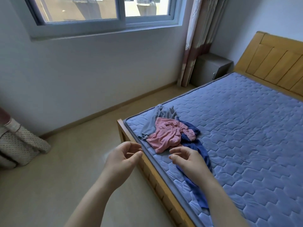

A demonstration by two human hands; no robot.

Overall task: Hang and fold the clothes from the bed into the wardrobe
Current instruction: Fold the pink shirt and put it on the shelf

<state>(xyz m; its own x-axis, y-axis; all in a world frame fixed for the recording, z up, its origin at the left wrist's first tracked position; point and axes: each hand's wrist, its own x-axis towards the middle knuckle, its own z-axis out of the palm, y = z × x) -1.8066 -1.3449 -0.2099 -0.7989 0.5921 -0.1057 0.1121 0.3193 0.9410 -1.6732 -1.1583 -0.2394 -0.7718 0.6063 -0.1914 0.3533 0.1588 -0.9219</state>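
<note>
Both hands out, loosely curled, holding nothing: left hand [122,158] over the floor by the bed's near corner, right hand [186,158] above the mattress [246,128]. On it I see the clothes heaped — grey garment [157,118] farthest, pink garment [165,136] on top, blue garment [203,154] trailing near, under my right arm.

White walls [98,71], sliding window [105,9], patterned curtain [195,38], beige floor [65,161], grey nightstand [211,69].

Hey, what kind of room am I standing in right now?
Most likely a bedroom: a wooden bed frame with a blue quilted mattress, a small bedside cabinet next to the headboard, and a curtained window.
</note>
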